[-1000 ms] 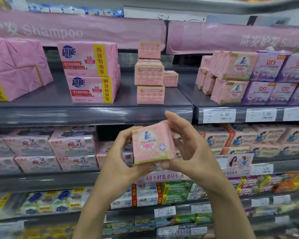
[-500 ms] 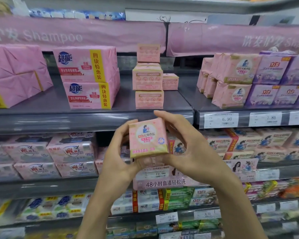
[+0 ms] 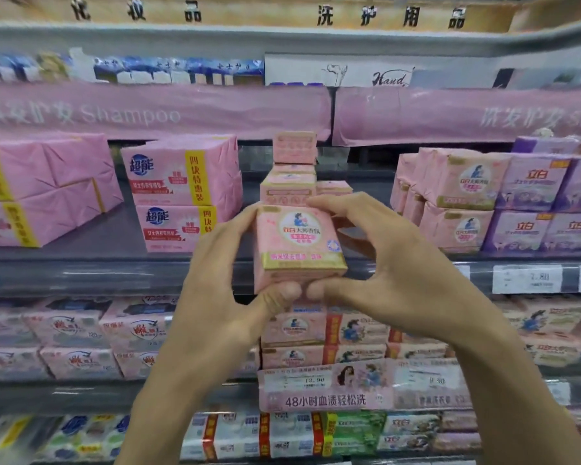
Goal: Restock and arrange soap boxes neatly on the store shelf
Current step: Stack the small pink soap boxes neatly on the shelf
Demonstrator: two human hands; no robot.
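I have the small pink cardboard soap box (image 3: 297, 245) pinched between both grips. The left-hand grip (image 3: 215, 290) has its thumb under the bottom edge and its fingers curled round the left side. The right-hand grip (image 3: 393, 270) mirrors it, thumb underneath and forefinger hooked over the top right corner. The two thumbs nearly meet below the box.

Over the last second the box has come up from in front of the lower rows to the height of the grey metal shelf (image 3: 114, 273). It now covers the foot of the stack of small pink boxes (image 3: 287, 182) that stands just behind and above the grips. It also sits squarer than before, with its printed face toward me.

I take that to mean the carry is done and the placing is about to start. The box is not down yet; it hangs in front of the shelf lip. Left of the grips stand the large pink wrapped multipacks (image 3: 182, 193), and right of them the pink and purple wrapped packs (image 3: 463, 196). Bare shelf shows on both sides of the stack.

The next move should be forward over the lip, then down beside the stack, face out. That stack is narrow and tall, so I would keep my knuckles off it.
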